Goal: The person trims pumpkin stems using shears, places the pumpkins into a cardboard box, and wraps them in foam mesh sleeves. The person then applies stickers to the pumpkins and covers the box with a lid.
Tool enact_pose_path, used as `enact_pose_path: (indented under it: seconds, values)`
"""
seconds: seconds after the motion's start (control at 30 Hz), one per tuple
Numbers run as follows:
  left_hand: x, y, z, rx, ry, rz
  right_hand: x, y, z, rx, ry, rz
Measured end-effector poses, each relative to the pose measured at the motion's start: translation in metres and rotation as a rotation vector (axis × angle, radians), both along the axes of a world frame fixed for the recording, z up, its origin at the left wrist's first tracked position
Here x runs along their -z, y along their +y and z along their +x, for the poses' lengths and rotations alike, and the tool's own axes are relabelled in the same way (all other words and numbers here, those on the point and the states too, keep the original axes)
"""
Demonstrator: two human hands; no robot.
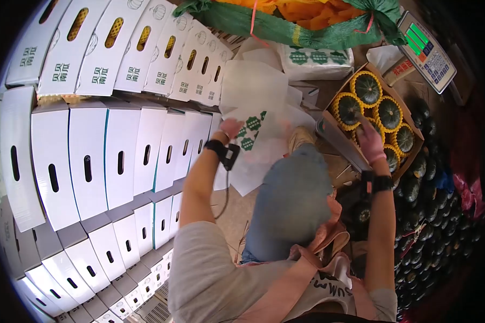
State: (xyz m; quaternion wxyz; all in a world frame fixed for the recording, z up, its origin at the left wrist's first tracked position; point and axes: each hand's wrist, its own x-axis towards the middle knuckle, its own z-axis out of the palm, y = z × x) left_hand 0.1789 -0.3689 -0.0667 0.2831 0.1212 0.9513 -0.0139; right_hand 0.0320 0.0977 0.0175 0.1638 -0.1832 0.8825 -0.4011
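Observation:
My left hand (231, 127), in a pink glove, is closed at the edge of a thin white printed sheet (249, 132) with green labels; the fingertips are partly hidden. More translucent white sheets (253, 81) lie spread around it, one blurred. At the right, a cardboard box (337, 141) holds several dark green pumpkins (389, 114), each in a yellow foam net. Over this box my right hand (371, 141), also gloved in pink, reaches with fingers stretched out across a netted pumpkin. The fingers partly cover that pumpkin.
Stacked white cartons (124, 145) with hand slots fill the left side. A digital scale (427, 51) stands at upper right. Behind the sheets lie a wrapped white pack (315, 62) and a green sack (302, 31) of orange nets. Loose dark pumpkins (442, 231) cover the right floor.

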Motion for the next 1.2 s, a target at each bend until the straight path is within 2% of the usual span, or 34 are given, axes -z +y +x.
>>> enact_pose_path:
  seconds: [0.03,0.07,0.13,0.23,0.33,0.43,0.47,0.5,0.53,0.6,0.7,0.8,0.83,0.87,0.93,1.07,1.13,1.2]
  values:
    - [0.015,0.007,0.018,-0.599,-0.137,0.223,0.001,0.015,0.005,0.032,0.057,-0.020]
    - [0.030,0.014,0.035,-1.219,-0.059,0.462,0.001,0.029,0.012,0.065,0.114,-0.038]
    - [0.075,0.010,0.055,-1.451,-0.032,0.433,-0.010,0.055,0.032,0.153,0.030,0.014]
    - [0.058,0.045,0.050,-1.873,0.422,0.751,0.001,0.107,0.066,0.286,-0.016,0.043]
    - [0.062,0.047,0.041,-1.878,0.358,1.051,-0.009,0.135,0.100,0.426,-0.044,0.031]
    - [0.064,0.038,0.031,-1.741,0.575,0.869,-0.020,0.143,0.122,0.517,0.016,0.008]
    - [0.050,0.043,0.021,-1.690,0.654,0.811,-0.025,0.138,0.125,0.503,0.062,0.059]
    - [0.034,0.046,0.015,-1.498,0.721,0.443,-0.032,0.135,0.128,0.479,0.083,0.071]
    - [-0.017,0.057,0.006,-1.283,0.775,0.089,-0.044,0.121,0.128,0.455,0.105,0.081]
    - [-0.085,0.076,-0.002,-0.886,1.092,0.079,-0.059,0.100,0.123,0.433,0.178,0.048]
    - [-0.173,0.090,-0.019,-0.489,1.130,0.174,-0.083,0.070,0.106,0.308,0.258,-0.099]
    - [-0.250,0.108,-0.044,-0.271,1.140,0.561,-0.125,0.035,0.090,0.140,0.396,-0.177]
    - [-0.280,0.120,-0.052,-0.205,1.112,0.719,-0.137,0.027,0.087,0.146,0.268,-0.313]
    - [-0.303,0.138,-0.058,-0.296,1.031,0.998,-0.148,0.020,0.085,0.151,0.139,-0.451]
    - [-0.342,0.173,-0.065,-0.473,0.765,1.529,-0.164,0.007,0.077,0.111,0.458,-0.493]
    - [-0.379,0.217,-0.073,-0.350,0.588,1.515,-0.185,0.015,0.085,0.157,0.608,-0.765]
    - [-0.378,0.234,-0.076,-0.370,0.473,1.610,-0.204,0.033,0.100,0.220,0.735,-0.646]
    - [-0.373,0.249,-0.077,-0.463,0.357,1.726,-0.230,0.058,0.116,0.113,0.695,-0.482]
